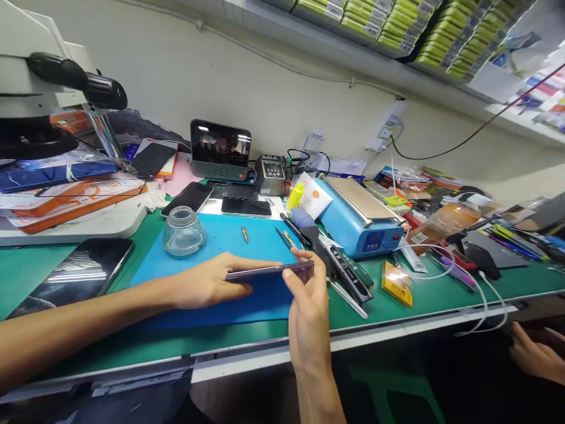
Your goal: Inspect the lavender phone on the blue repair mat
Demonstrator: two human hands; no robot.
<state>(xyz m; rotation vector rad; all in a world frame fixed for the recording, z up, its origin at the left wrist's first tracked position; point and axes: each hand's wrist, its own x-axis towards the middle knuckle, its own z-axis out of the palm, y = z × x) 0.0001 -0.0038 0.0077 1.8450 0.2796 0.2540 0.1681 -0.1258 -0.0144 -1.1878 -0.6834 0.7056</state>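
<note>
Both hands' grip on phone [269,272] edge-on, mid-frame over blue mat [247,235]: left hand [207,282] steadies, right hand [309,294] pinches its end. Inspection step, likely; next needs steady rotation.

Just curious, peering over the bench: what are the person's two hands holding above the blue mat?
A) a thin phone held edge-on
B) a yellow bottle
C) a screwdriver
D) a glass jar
A: the left hand and right hand grip a thin dark phone by its ends, edge toward the camera, over the blue mat; the glass jar stands apart.

A blue mat [247,235] on the green bench [397,312] — yellow-green boxes [397,20] shelved above.
</note>
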